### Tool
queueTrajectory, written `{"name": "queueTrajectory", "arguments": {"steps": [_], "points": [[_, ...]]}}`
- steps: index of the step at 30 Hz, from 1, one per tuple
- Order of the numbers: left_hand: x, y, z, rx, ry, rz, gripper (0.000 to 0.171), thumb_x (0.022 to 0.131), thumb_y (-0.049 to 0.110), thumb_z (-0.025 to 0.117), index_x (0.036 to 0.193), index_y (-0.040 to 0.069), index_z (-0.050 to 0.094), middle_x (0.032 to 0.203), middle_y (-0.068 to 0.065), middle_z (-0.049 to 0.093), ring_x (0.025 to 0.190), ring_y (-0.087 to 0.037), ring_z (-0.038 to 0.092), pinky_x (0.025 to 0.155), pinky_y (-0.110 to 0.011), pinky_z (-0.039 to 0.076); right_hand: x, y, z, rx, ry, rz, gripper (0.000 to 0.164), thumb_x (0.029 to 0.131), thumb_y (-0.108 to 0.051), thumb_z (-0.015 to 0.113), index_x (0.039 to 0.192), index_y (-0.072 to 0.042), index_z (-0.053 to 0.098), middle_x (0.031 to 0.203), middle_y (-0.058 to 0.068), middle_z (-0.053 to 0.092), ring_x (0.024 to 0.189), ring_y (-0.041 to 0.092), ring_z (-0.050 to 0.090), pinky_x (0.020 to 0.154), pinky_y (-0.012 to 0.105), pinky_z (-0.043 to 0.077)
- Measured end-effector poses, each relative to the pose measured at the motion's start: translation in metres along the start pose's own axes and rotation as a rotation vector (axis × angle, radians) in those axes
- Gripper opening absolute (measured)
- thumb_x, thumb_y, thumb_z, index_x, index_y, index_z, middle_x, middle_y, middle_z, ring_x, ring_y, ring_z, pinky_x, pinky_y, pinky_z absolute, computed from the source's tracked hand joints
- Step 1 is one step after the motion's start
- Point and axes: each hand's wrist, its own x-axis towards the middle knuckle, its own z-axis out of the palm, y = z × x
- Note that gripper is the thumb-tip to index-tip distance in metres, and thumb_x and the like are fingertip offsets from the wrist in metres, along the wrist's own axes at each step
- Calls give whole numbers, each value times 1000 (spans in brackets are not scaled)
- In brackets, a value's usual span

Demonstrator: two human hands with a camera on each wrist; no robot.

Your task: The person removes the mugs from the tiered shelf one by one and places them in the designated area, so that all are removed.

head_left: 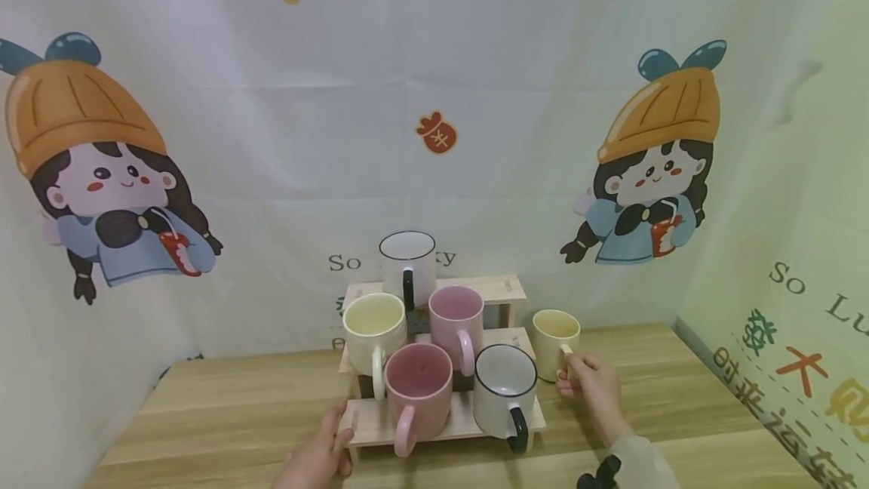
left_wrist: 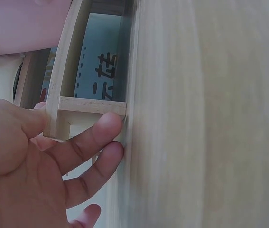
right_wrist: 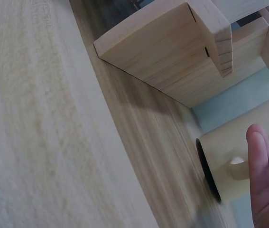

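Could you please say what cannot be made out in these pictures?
Head view: the middle of wall lettering, hidden by the topmost white mug.
Right wrist view: part of the held yellow mug, cut off by the right edge; part of its handle, covered by the right hand.
Left wrist view: part of a pink mug, cut off by the top edge.

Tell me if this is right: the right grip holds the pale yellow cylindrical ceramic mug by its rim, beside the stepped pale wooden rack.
The hold is wrong: the right wrist view shows the right grip holding the mug by its handle, beside the rack.
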Motion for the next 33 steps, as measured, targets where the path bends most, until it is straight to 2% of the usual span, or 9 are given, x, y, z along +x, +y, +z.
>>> {"name": "queueTrajectory", "arguments": {"steps": [3, 7, 14, 22, 27, 30, 33], "points": [[0, 0, 0, 0, -2, 2, 57, 101, 32, 43, 148, 6, 24, 62, 4, 58, 63, -13, 54, 89, -70, 22, -1, -1, 2, 0, 3, 10, 20, 91, -7, 52, 76, 3, 59, 61, 2, 61, 50, 11, 64, 51, 24, 54], [0, -1, 1, -3, -8, -2, 57, 101, 33, 42, 148, 5, 24, 62, 4, 58, 64, -13, 55, 91, -73, 19, -3, 0, 1, -10, -6, 14, 20, 92, -6, 52, 77, 5, 59, 62, 4, 62, 50, 12, 63, 50, 23, 53], [0, 0, 1, -27, -8, 6, 56, 102, 30, 41, 149, 6, 22, 64, 3, 58, 64, -13, 54, 94, -80, 7, -2, 3, 0, -18, 4, 10, 16, 91, -6, 52, 80, 5, 57, 63, 5, 62, 50, 11, 63, 51, 24, 53], [0, -1, 1, -4, 7, 13, 55, 102, 31, 41, 148, 6, 23, 61, 4, 57, 65, -12, 54, 92, -80, 10, -1, 3, -2, -65, -11, -10, 18, 91, -7, 52, 85, 9, 58, 65, 5, 64, 50, 11, 63, 51, 23, 53], [-2, 0, 0, -4, 7, 7, 55, 102, 30, 41, 148, 5, 23, 61, 4, 58, 63, -13, 53, 93, -79, 13, -1, 1, -7, -141, -28, -30, 30, 93, -11, 51, 98, 18, 59, 67, 9, 66, 48, 9, 62, 49, 23, 53], [-2, 0, 0, -9, 3, 3, 55, 102, 30, 41, 148, 5, 23, 62, 3, 58, 61, -14, 52, 93, -78, 14, -2, -2, -11, -167, -39, -25, 37, 95, -13, 49, 109, 20, 57, 73, 14, 69, 48, 9, 62, 50, 23, 53], [-2, 1, 0, -11, 2, 10, 55, 103, 31, 40, 149, 6, 22, 62, 3, 57, 59, -14, 50, 92, -73, 23, -2, -10, -16, -170, -49, -11, 41, 97, -18, 49, 115, 18, 55, 85, 20, 70, 51, 10, 64, 51, 24, 53]]}}
